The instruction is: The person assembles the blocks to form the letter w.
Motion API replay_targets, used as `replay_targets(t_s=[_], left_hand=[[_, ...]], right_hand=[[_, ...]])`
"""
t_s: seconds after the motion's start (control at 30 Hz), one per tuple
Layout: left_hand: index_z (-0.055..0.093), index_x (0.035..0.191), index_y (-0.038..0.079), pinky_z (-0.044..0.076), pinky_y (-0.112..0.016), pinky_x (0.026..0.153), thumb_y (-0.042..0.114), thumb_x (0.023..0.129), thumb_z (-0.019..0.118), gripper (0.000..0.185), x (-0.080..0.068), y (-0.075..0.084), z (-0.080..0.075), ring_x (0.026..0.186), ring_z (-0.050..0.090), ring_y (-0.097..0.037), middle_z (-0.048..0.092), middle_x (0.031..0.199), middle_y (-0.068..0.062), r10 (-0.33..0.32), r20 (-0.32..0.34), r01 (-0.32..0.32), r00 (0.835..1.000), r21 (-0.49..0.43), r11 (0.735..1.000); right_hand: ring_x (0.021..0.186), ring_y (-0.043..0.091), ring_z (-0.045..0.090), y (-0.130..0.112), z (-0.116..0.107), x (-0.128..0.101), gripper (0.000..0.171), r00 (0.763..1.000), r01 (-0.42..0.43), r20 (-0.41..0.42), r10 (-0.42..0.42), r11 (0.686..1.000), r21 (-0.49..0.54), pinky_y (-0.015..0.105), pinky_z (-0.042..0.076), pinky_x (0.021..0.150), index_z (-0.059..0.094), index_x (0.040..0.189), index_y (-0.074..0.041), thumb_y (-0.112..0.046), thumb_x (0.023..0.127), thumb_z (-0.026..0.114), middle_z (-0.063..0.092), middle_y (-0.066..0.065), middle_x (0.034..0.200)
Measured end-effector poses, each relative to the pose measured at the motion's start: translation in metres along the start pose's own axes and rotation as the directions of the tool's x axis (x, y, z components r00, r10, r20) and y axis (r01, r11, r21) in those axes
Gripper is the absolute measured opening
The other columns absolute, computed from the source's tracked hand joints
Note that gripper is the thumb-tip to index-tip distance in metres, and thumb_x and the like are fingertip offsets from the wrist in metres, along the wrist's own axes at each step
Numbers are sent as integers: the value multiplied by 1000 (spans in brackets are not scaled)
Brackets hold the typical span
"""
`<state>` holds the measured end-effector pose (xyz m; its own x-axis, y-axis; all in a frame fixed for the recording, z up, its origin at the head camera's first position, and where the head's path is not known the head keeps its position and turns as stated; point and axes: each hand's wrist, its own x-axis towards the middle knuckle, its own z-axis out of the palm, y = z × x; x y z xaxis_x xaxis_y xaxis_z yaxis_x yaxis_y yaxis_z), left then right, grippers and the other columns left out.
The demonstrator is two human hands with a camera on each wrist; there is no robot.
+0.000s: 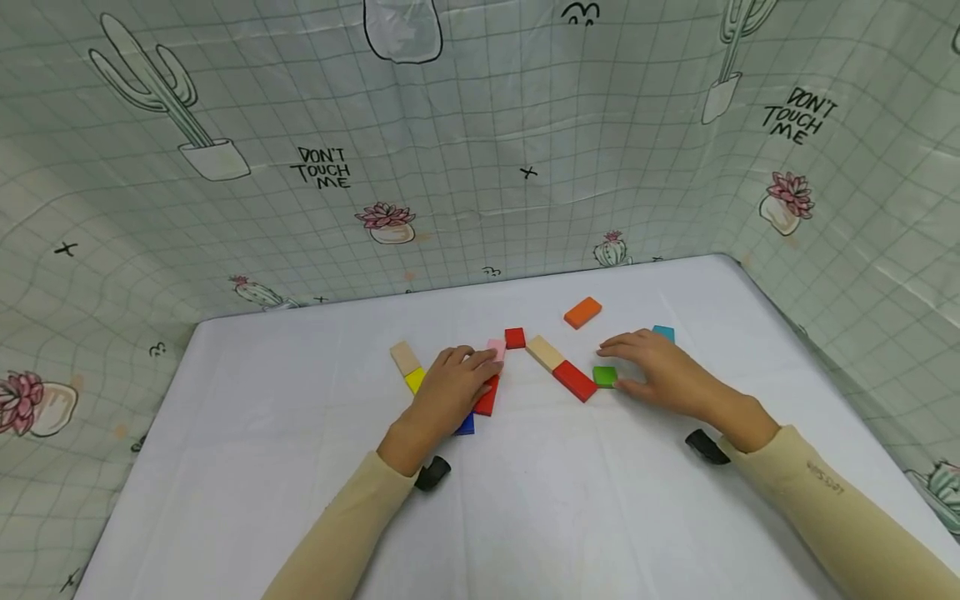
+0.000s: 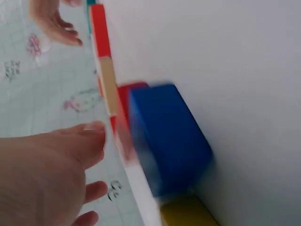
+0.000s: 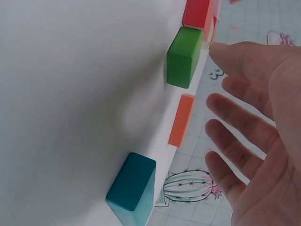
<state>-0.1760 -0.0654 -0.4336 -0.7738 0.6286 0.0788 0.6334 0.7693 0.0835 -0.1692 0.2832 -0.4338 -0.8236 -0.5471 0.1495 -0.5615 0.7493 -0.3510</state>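
Observation:
Flat coloured blocks lie in a zigzag on the white table [image 1: 300,433]. My left hand [image 1: 459,377] rests flat over a long red block [image 1: 487,398] and a blue block [image 1: 466,426], its fingertips at a pink block [image 1: 496,347]. The left wrist view shows the blue block [image 2: 169,136] close up, with straight fingers [image 2: 51,169] above it. My right hand [image 1: 647,363] lies open beside a green block [image 1: 604,377], thumb close to it. In the right wrist view the spread fingers [image 3: 249,122] hover off the green block [image 3: 184,56], holding nothing.
A red square [image 1: 514,337], a tan block [image 1: 545,352] and a red block [image 1: 574,380] form the middle of the zigzag. A tan block [image 1: 405,358] and a yellow block [image 1: 415,380] lie to the left. An orange block [image 1: 582,312] and a teal block [image 1: 663,333] lie loose. Cactus-print curtain walls surround the table.

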Motion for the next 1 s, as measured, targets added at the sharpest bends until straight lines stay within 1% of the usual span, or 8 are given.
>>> replay_targets(t_s=[0.17,0.3,0.4,0.57,0.77,1.0], left_hand=[[68,143,17,43,-43,117,27,103,72,42,9,20,0,132,57,-27,63,149,-2,0,-66,2,998,33,999],[69,142,20,43,-42,116,36,102,72,43,18,39,3,133,57,-23,64,148,1,-19,-93,26,995,71,997],[70,140,22,44,-41,115,41,102,71,43,26,53,5,134,57,-23,66,146,2,-48,-92,57,995,92,994],[69,142,23,44,-41,115,48,102,68,48,39,73,9,135,57,-22,66,145,2,-113,-53,117,992,95,989],[68,143,21,42,-45,118,50,102,67,50,52,86,14,135,56,-23,66,145,0,-173,-44,176,984,58,983],[70,139,18,44,-47,115,51,102,66,49,60,95,19,130,59,-24,69,139,-1,-180,-47,184,982,78,980]], right_hand=[[124,40,60,0,3,-1,43,1000,-11,11,11,1000,-1,60,49,105,71,131,0,-4,90,81,69,16,134],[123,40,61,0,5,-2,42,1000,-18,11,18,1000,-13,60,49,104,72,130,0,-5,90,81,70,16,132],[122,40,62,0,7,-3,43,1000,-24,4,24,999,-28,60,50,103,72,130,0,-6,89,83,70,16,131],[120,40,63,0,10,-3,43,1000,-27,-17,26,999,-47,59,52,102,72,129,1,-7,88,84,71,16,129],[118,39,64,-1,12,-3,42,999,-28,-28,27,998,-61,59,52,101,72,127,1,-8,88,85,72,15,126],[115,37,65,-2,16,-3,41,999,-45,-29,43,996,-77,57,53,99,74,123,1,-9,86,88,73,15,122]])
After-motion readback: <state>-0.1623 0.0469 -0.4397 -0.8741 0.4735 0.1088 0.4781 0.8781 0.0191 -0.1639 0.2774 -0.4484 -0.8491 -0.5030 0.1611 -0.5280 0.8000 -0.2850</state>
